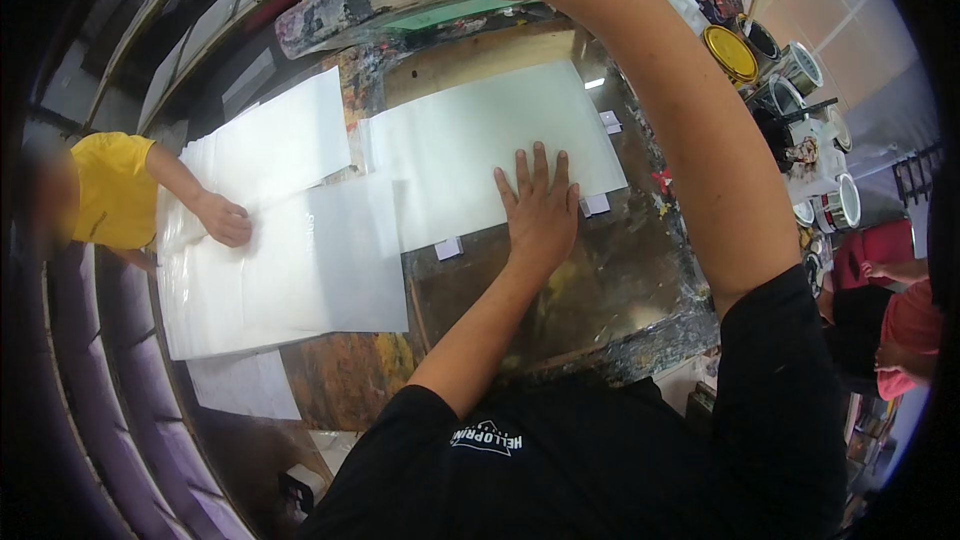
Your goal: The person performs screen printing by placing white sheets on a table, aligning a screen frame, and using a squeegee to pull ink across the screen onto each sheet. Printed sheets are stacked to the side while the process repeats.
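My left hand [540, 205] lies flat with fingers spread on a pale, whitish sheet [470, 140], pressing it to the brown, stained work board [500, 300]. Small pale tabs [448, 248] sit along the sheet's edges. My right arm [690, 130] reaches up and bends left over the far side. The right hand is mostly cut off by the top edge, near a paint-smeared beam [350, 15], and its fingers are not clear. Left of the board lies a broad stack of white sheets [290, 270], some glossy and translucent.
A person in a yellow shirt [110, 185] rests one hand [228, 222] on the stack. Paint cans, one with a yellow lid [730, 53], crowd the right. Racks [150, 370] line the left. Another person in a red shirt [910, 325] is at the far right.
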`<state>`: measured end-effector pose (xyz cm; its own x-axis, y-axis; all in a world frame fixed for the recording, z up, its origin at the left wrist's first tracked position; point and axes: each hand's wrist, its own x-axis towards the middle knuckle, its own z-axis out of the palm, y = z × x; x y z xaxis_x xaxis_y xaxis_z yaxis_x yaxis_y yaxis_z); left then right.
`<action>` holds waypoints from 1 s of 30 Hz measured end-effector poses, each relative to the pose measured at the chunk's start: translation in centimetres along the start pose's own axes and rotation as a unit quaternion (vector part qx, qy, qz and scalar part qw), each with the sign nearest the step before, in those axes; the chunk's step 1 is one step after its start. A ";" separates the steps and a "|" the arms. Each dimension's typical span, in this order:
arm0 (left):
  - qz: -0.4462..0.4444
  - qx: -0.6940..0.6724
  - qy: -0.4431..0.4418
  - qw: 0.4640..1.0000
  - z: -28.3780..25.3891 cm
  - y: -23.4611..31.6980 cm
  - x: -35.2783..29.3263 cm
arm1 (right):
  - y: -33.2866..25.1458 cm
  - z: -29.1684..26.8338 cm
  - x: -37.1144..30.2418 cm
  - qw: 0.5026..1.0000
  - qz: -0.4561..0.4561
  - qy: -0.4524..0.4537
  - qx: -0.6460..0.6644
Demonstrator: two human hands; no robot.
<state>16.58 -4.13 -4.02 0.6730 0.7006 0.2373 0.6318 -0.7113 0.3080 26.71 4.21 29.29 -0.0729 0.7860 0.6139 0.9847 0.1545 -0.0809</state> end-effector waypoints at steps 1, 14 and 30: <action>0.002 0.001 0.013 1.000 0.1 0.0 0.1 | 0.1 0.1 0.2 1.000 -0.008 0.018 -0.002; 0.019 -0.051 -0.016 0.998 -2.4 -2.5 2.9 | -0.7 0.2 -1.4 0.999 0.020 -0.034 -0.001; 0.085 0.003 -0.038 0.996 -2.4 -0.4 0.8 | -0.2 -0.1 -0.1 0.999 0.007 0.025 0.018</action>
<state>15.92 -3.16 -1.79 0.7977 0.5636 0.2146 0.5083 -0.8199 0.2635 26.54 4.02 29.31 -0.0497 0.7573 0.6511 0.9792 0.1654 -0.1177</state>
